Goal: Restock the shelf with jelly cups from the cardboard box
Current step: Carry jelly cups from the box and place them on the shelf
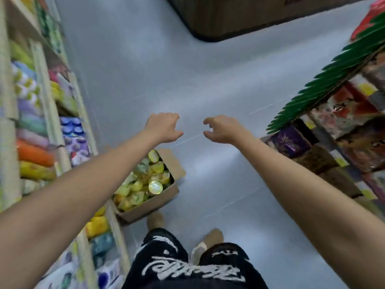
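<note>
Jelly cups (155,185) lay heaped in the cardboard box (150,205) on the floor (208,80) at 7 o'clock, beside the shelf (44,84) at 9 o'clock; left hand (164,127) and right hand (223,130) hung empty, fingers (174,116) loosely curled, seemingly reaching, next needing a downward grasp.

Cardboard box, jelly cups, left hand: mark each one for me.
cardboard box (148,208): head view, on its brown outer side wall.
jelly cups (155,187): head view, on the foil lid of one cup in the box.
left hand (164,128): head view, on the back of the hand.
</note>
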The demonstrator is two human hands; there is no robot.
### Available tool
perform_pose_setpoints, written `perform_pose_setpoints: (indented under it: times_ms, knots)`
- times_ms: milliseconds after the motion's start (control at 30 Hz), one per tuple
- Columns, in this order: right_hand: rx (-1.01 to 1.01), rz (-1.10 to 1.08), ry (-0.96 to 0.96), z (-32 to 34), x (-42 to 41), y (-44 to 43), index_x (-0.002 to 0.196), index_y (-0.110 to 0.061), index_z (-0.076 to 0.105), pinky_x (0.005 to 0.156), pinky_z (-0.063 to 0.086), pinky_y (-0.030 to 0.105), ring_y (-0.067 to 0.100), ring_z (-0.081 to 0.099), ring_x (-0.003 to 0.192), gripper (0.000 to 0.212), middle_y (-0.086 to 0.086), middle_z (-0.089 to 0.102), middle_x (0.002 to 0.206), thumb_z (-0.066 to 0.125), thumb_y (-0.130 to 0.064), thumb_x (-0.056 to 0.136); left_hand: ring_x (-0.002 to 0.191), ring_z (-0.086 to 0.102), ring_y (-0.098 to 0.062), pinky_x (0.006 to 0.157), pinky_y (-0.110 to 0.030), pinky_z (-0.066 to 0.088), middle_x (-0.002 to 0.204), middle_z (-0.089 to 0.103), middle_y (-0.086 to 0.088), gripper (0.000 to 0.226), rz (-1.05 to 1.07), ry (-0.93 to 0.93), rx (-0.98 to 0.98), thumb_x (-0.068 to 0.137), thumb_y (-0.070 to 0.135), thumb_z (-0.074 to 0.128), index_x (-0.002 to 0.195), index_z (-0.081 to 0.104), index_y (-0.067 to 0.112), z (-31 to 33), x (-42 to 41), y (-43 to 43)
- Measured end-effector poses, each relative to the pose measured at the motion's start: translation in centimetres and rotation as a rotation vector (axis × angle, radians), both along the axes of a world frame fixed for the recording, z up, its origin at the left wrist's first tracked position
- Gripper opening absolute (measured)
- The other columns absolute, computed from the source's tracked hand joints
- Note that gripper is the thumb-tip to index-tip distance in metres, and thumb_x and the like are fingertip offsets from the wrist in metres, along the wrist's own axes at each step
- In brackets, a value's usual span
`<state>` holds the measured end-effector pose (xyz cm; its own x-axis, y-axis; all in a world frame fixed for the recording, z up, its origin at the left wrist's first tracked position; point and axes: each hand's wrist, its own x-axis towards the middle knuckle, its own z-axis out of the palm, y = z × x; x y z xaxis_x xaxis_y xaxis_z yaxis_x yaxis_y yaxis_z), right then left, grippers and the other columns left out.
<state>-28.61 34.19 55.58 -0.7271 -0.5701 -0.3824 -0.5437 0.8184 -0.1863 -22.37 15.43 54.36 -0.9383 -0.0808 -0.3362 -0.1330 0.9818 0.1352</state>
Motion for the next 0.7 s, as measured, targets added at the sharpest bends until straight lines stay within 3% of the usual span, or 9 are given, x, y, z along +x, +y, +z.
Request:
perform_pose_setpoints:
  times_ms: [333, 567, 700]
  knots:
    - [0.031, 0.226, -0.151, -9.7, 4.2, -20.4, 0.135, -0.021, 0.05, 0.089, 0.045, 0.036, 0.026, 0.052, 0.122, 0.042, 0.004, 0.06, 0.129, 0.048, -0.033, 0.094, 0.111, 0.057, -0.034, 0.087, -0.038, 0.046, 0.122, 0.061, -0.011, 0.042, 0.364, -0.132, 0.072, 0.091, 0.038, 0.054, 0.124, 0.055, 0.011, -9.4, 8.8, -17.8]
    - [0.085, 0.315, -0.23, -17.4, 6.7, -26.2, 0.129, -0.017, 0.054, 0.079, 0.043, 0.034, 0.031, 0.054, 0.115, 0.038, 0.009, 0.062, 0.121, 0.048, -0.031, 0.094, 0.113, 0.055, -0.034, 0.081, -0.036, 0.044, 0.126, 0.058, -0.01, 0.043, 0.617, -0.208, 0.175, 0.087, 0.032, 0.055, 0.126, 0.055, 0.014, -16.9, 13.5, -22.0]
    - [0.134, 0.437, -0.259, -24.1, 7.4, -28.1, 0.126, -0.014, 0.052, 0.072, 0.04, 0.033, 0.032, 0.055, 0.112, 0.036, 0.011, 0.062, 0.115, 0.047, -0.029, 0.094, 0.108, 0.058, -0.032, 0.078, -0.037, 0.047, 0.116, 0.06, -0.008, 0.035, 0.695, -0.294, 0.165, 0.089, 0.033, 0.054, 0.118, 0.055, 0.014, -23.4, 15.6, -22.9]
